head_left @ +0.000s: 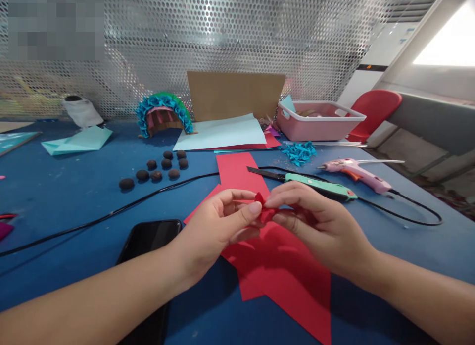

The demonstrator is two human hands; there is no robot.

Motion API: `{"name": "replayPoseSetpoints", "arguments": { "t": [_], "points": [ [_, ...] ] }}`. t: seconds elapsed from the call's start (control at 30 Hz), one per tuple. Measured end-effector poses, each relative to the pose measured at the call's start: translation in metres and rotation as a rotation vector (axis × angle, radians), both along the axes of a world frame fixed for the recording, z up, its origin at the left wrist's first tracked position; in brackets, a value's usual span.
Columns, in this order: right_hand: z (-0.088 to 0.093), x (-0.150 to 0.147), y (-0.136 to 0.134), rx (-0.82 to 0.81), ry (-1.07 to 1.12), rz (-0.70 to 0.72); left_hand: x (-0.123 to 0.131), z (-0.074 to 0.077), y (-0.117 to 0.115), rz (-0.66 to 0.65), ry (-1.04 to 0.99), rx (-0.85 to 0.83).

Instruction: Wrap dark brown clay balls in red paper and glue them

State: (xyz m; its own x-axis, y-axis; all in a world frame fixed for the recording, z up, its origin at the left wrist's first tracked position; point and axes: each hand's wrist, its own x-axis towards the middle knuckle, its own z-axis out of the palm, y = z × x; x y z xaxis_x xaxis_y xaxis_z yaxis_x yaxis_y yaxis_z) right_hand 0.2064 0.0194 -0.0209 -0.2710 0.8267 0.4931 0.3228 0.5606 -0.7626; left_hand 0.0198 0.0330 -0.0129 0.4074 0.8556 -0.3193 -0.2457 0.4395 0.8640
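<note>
Between my two hands is a small folded piece of red paper [261, 200], raised over several red paper sheets [293, 280]. My left hand [226, 219] pinches it from the left with thumb and fingers. From the right, the fingertips of my right hand [315, 221] grip its other side; part of the piece is hidden behind the fingers. Just beyond my right hand lies a green-handled tool [319, 185] with a flat dark blade and a black cord. A black phone [152, 236] rests on the table beside and partly under my left forearm.
Several dark round balls [156, 175] sit to the left. Behind them stands an arch with blue paper frills [165, 100]. A pink glue gun [356, 172], crumpled blue paper strips [300, 153] and a pink basket [319, 127] are on the right. A black cord [111, 214] crosses the blue table.
</note>
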Motion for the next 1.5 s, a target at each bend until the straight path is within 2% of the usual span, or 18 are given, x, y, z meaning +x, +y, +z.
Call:
{"name": "replayPoseSetpoints", "arguments": {
  "t": [0.07, 0.13, 0.23, 0.3, 0.37, 0.47, 0.57, 0.67, 0.77, 1.1, 1.33, 1.5],
  "points": [
    [0.0, 0.001, 0.001, 0.223, -0.102, 0.001, 0.0, 0.0, 0.001, -0.043, -0.016, -0.06],
    [0.0, 0.002, 0.001, 0.33, -0.169, 0.023, 0.0, 0.001, 0.002, -0.087, -0.044, -0.067],
    [-0.003, 0.002, -0.001, 0.296, -0.165, 0.071, -0.001, 0.002, 0.0, -0.046, 0.02, 0.032],
    [-0.006, 0.002, -0.003, 0.214, -0.1, 0.068, -0.002, 0.004, -0.003, -0.012, 0.157, 0.136],
    [-0.007, 0.003, -0.005, 0.18, -0.089, 0.054, -0.003, 0.004, -0.007, -0.04, 0.298, 0.24],
    [-0.006, 0.003, -0.006, 0.278, -0.223, 0.049, -0.004, 0.001, -0.012, -0.109, 0.405, 0.404],
    [-0.001, 0.002, -0.006, 0.355, -0.277, 0.014, -0.003, -0.001, -0.013, -0.091, 0.414, 0.483],
    [0.001, 0.002, -0.006, 0.376, -0.282, -0.029, -0.002, 0.0, -0.011, -0.071, 0.408, 0.442],
    [-0.001, 0.003, -0.005, 0.414, -0.304, -0.048, -0.002, 0.001, -0.01, -0.104, 0.361, 0.438],
    [0.003, 0.003, -0.003, 0.402, -0.3, -0.009, -0.001, -0.002, -0.014, -0.135, 0.289, 0.421],
    [0.003, 0.006, -0.006, 0.545, -0.381, -0.055, 0.0, -0.002, -0.01, -0.261, 0.175, 0.298],
    [0.002, 0.012, -0.009, 0.649, -0.547, 0.008, 0.002, -0.002, -0.009, -0.236, 0.13, 0.147]
  ]
}}
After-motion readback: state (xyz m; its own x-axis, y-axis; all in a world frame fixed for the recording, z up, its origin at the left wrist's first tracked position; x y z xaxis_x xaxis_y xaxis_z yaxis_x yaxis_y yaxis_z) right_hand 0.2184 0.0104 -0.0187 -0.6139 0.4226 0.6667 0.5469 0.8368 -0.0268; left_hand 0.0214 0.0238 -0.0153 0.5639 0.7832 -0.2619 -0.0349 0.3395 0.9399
